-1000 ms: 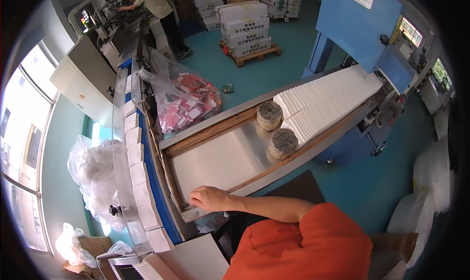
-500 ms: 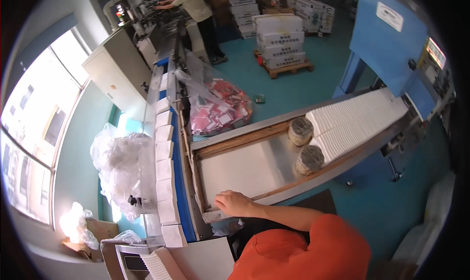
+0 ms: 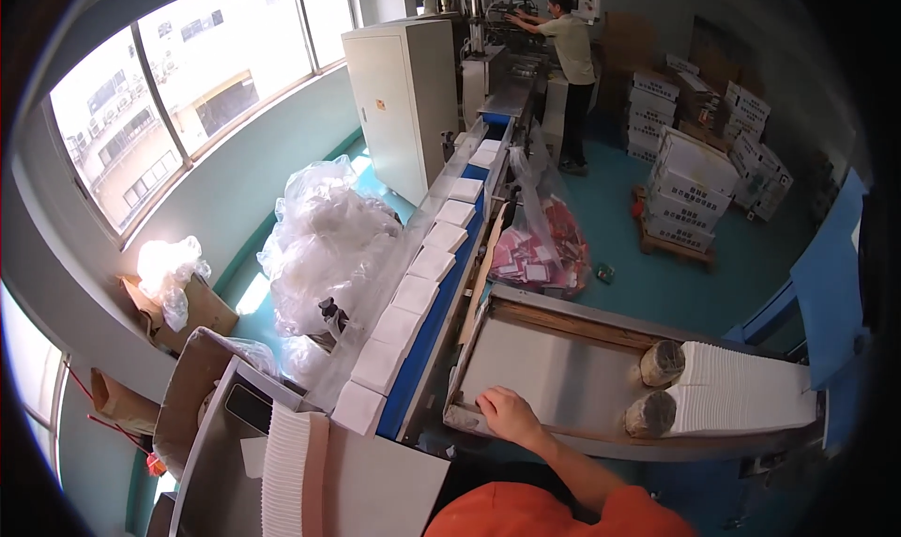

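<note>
My right hand [image 3: 511,415] rests at the near left corner of a long metal trough [image 3: 549,368] with wooden inner edges. Its fingers are curled against the rim. Farther right in the trough, two round weights wrapped in tape [image 3: 663,362] press against a long row of upright white folded sheets [image 3: 741,387], likely napkins. My left hand is out of view. Left of the trough, a blue conveyor belt [image 3: 445,302] carries a line of overlapping white folded packs [image 3: 396,329]. A standing row of white folded sheets [image 3: 286,471] lies on the table [image 3: 380,485] at the belt's near end.
Clear plastic bags [image 3: 328,246] lie heaped by the belt, near a grey cabinet [image 3: 389,105]. Red and white scraps fill a clear bag [image 3: 540,251] beyond the trough. White cartons [image 3: 690,185] stand on a pallet. A person [image 3: 571,58] works at the far machine.
My view has turned left, bringing the windows, the belt and the near table with its row of sheets further in. My right hand stays on the trough's corner.
</note>
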{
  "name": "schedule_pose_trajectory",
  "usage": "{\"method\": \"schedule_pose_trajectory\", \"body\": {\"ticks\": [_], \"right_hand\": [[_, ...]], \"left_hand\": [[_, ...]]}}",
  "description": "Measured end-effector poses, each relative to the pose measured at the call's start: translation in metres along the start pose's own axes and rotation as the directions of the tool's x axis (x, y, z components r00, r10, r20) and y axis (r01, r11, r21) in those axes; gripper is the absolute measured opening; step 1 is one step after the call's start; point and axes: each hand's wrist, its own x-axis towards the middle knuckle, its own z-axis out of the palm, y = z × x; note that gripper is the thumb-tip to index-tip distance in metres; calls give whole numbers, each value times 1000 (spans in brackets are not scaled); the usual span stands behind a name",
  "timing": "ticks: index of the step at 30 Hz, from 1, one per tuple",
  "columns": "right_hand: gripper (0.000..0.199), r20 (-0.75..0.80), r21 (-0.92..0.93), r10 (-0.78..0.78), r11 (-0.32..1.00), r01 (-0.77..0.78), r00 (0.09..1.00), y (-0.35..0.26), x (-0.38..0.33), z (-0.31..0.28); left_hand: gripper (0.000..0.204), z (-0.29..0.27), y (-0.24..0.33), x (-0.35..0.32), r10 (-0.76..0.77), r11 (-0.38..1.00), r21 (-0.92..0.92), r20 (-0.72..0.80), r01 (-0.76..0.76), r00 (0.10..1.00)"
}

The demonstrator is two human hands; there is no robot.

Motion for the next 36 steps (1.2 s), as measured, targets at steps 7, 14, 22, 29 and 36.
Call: {"method": "schedule_pose_trajectory", "body": {"ticks": [7, 14, 22, 29, 36], "right_hand": [[17, 23, -23, 22, 999, -22, 999, 2, 0, -1], [17, 0, -38, 2, 999, -2, 1000, 2, -3, 2], [11, 118, -190, 59, 981, -36, 991, -12, 12, 8], [5, -106, -6, -83, 997, 83, 991, -29, 27, 26], [3, -82, -19, -92, 996, 91, 992, -35, 20, 20]], "left_hand": [[63, 4, -7, 3, -156, 952, -261, 47, 163, 987], [68, 3, -14, 6, -99, 988, 121, 11, 97, 995], [55, -9, 22, 11, -33, 978, -201, 114, 55, 993], [51, -12, 31, 21, -114, 969, -200, 163, 146, 980], [48, -13, 19, 17, -175, 959, -182, 213, 215, 961]]}}
